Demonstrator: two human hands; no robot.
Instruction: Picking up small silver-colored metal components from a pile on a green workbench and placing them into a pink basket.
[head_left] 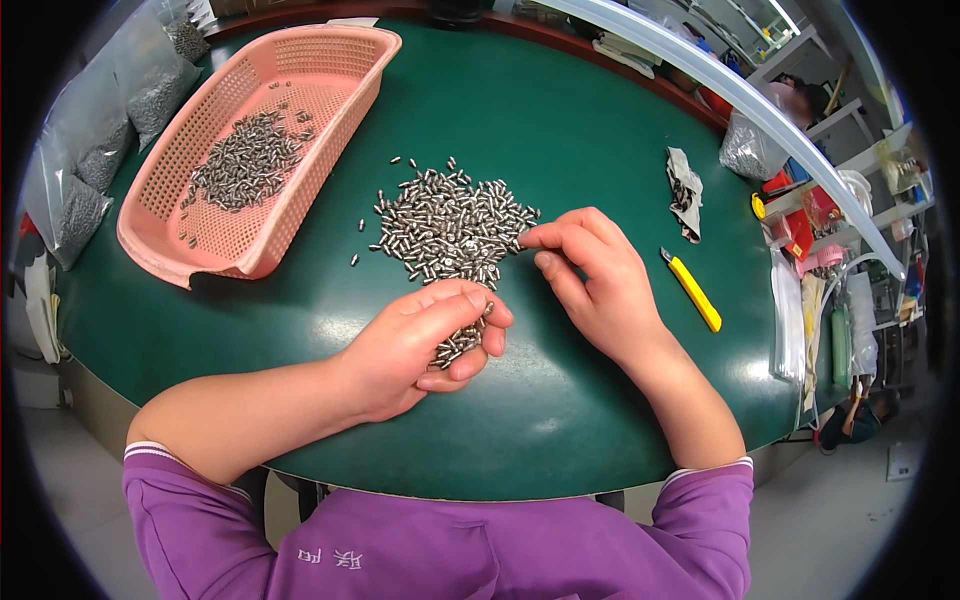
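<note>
Shiny metal pins (452,225) lie in a pile at the middle of the green worktop (560,130). The left hand (425,345) cups a bunch of them. The right hand (590,275) pinches at the pile's edge, maybe on one pin. They look small, hard and slippery; best pinched by the sides.

My work surface is a round green table (560,130). On it lie a pile of small metal pins (450,225), a pink basket (265,145), a yellow utility knife (692,288) and a torn packet (685,192).
</note>
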